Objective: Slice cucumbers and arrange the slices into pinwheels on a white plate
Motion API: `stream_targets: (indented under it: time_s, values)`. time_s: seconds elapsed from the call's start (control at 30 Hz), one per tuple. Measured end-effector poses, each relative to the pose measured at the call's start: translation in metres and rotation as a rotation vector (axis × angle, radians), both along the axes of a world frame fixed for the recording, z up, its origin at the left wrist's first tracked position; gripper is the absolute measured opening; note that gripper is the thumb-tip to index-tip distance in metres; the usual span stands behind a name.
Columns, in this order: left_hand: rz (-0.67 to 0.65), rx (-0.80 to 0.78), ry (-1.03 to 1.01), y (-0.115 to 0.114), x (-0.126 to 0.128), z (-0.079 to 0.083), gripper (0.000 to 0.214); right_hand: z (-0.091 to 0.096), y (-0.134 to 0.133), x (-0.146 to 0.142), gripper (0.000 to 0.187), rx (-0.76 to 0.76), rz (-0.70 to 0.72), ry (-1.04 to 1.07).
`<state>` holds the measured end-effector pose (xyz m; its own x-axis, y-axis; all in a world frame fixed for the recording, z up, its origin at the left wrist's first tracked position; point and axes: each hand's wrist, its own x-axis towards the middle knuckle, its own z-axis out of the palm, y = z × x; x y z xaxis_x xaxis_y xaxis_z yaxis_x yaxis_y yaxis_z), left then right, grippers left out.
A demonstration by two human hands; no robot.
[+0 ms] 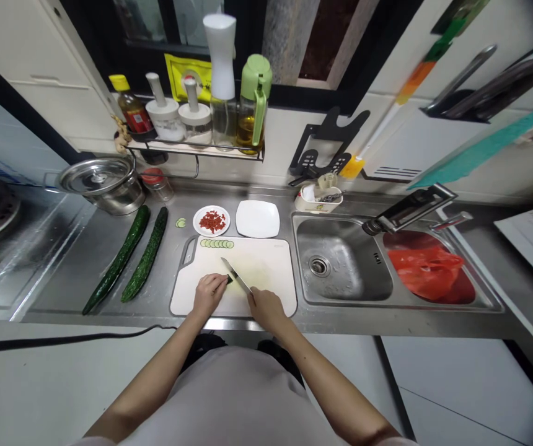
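Observation:
My right hand (pixel 268 308) is closed round the handle of a kitchen knife (pixel 237 276), whose blade slants up and left over the white cutting board (pixel 276 266). My left hand (pixel 209 292) has its fingers bent over a small dark green cucumber piece (pixel 230 279), right beside the blade. Most of that piece is hidden under the fingers. A row of several thin cucumber slices (pixel 217 243) lies along the board's far edge. Behind the board are a small plate (pixel 196 227) of chopped red bits and a bare white square plate (pixel 258 218).
Two whole cucumbers (pixel 144 254) lie left of the board, near a lidded steel pot (pixel 108 186). A few slices (pixel 180 222) sit on the counter. To the right is a double sink (pixel 343 266) with a red plastic bag (pixel 427 269). A shelf (pixel 201 148) holds bottles and jars.

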<state>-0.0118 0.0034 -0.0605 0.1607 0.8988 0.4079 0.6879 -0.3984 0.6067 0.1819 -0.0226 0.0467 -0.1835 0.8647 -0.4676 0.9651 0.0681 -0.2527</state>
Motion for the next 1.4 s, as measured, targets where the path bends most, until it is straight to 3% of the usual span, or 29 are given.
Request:
stream_targets:
  time_s: [0.47, 1.4]
  values:
    - [-0.018, 0.049, 0.033, 0.001, -0.002, -0.009, 0.018, -0.001, 0.002, -0.01, 0.032, -0.037, 0.004, -0.015]
    - [-0.022, 0.06, 0.063, 0.0, -0.002, -0.01, 0.018, 0.025, -0.009, -0.002, 0.032, -0.189, 0.077, -0.085]
